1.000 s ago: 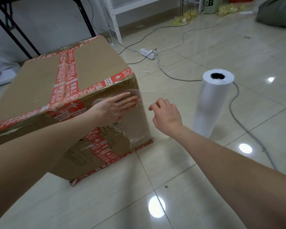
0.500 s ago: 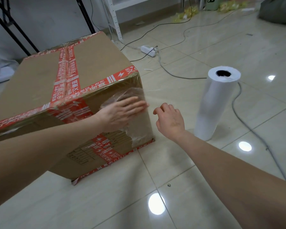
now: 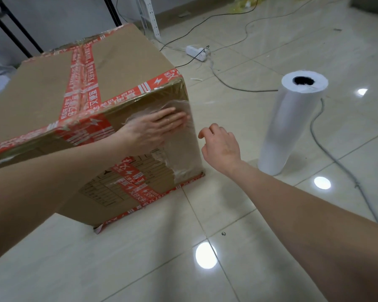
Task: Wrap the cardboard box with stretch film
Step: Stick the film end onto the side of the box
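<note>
1 cardboard box [image 3: 122,68] is shown resting on a tiled floor [image 3: 140,269], at the left of the view; its top is crossed by red printed tape [image 3: 81,83] in 2 bands, 1 running lengthwise and 1 following the near top edge; further red tape is seen along the bottom edge. 1 patch of clear stretch film [image 3: 181,162] is laid, wrinkled, over the right part of the box's near side. 1 roll of film [image 3: 292,125] is stood upright on the floor to the right of the box, apart from it, with its dark hollow core facing up.

2 bare hands are in view. The left hand [image 3: 153,129] is laid flat on the film-covered side of the box, just below the top edge and near the right corner; its fingers are held straight and close together, pointing right, and nothing is gripped. The right hand [image 3: 222,144] is held in the air between the box and the roll, touching neither; its back is turned up, its fingers are loosely curled, and nothing is held; the forearm is extended from the lower right.

1 white power strip [image 3: 195,52] is seen behind the box, with 1 grey cable [image 3: 319,140] passing behind the roll; 3 bright light reflections are counted on the tiles.
</note>
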{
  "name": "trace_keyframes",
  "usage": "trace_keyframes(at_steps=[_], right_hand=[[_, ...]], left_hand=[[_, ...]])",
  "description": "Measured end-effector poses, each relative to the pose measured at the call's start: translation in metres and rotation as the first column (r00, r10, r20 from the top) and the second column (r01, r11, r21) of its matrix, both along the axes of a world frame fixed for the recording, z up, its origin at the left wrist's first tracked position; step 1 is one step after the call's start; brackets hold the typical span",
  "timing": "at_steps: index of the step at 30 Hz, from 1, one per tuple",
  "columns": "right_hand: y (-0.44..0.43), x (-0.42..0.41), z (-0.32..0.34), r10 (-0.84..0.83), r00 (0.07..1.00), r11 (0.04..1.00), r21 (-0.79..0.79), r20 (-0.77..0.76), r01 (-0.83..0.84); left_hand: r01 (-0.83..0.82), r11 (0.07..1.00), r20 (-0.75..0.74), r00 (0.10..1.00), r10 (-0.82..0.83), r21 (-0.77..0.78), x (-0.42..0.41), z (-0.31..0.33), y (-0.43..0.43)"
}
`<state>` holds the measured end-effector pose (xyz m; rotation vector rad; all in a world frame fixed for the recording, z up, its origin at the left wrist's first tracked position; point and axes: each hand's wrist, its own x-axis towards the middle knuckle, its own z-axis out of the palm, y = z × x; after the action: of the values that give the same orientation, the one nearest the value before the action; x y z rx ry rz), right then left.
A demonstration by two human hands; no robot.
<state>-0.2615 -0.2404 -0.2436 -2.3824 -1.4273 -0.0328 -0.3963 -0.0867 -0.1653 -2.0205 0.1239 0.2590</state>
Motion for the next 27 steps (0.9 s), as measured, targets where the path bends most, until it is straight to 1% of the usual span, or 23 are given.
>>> trace_keyframes(at_steps=[3,6,8,10,14,17,21,24,27], right_hand=[[-0.002,0.002,-0.003,0.01,1.0,1.0,-0.003,0.014,-0.01],[-0.003,0.004,-0.005,0.007,1.0,1.0,-0.024,-0.004,-0.008],[-0.002,0.005,-0.007,0.003,1.0,0.999,-0.048,-0.012,-0.003],[0.0,0.006,-0.01,-0.004,1.0,0.998,-0.064,-0.019,0.003],[0.001,0.016,-0.016,-0.035,0.998,0.996,-0.086,-0.044,0.031],[0.0,0.018,-0.024,-0.063,0.995,0.991,-0.122,-0.073,0.054],[-0.001,0.02,-0.038,-0.075,0.995,0.985,-0.158,-0.072,0.063],[-0.002,0.028,-0.045,-0.072,0.994,0.981,-0.185,-0.079,0.057],[-0.004,0.038,-0.048,-0.099,0.99,0.978,-0.195,-0.101,0.078]], left_hand=[[-0.041,0.999,-0.029,0.999,0.04,-0.013,-0.003,-0.009,-0.011],[-0.027,0.999,-0.143,0.989,0.022,-0.029,-0.004,-0.031,-0.03],[-0.027,0.999,-0.181,0.983,0.019,-0.04,-0.003,-0.048,-0.031],[-0.031,0.999,-0.2,0.98,0.022,-0.041,0.0,-0.063,-0.024],[-0.021,0.999,-0.206,0.978,0.026,0.024,0.004,-0.084,-0.007],[-0.025,1.0,-0.224,0.974,0.025,0.004,0.008,-0.092,-0.012],[-0.012,1.0,-0.255,0.967,0.007,-0.019,0.024,-0.118,-0.02],[0.037,0.998,-0.272,0.962,-0.022,0.051,0.029,-0.138,-0.012],[0.092,0.988,-0.299,0.953,-0.051,0.124,0.03,-0.144,-0.013]])
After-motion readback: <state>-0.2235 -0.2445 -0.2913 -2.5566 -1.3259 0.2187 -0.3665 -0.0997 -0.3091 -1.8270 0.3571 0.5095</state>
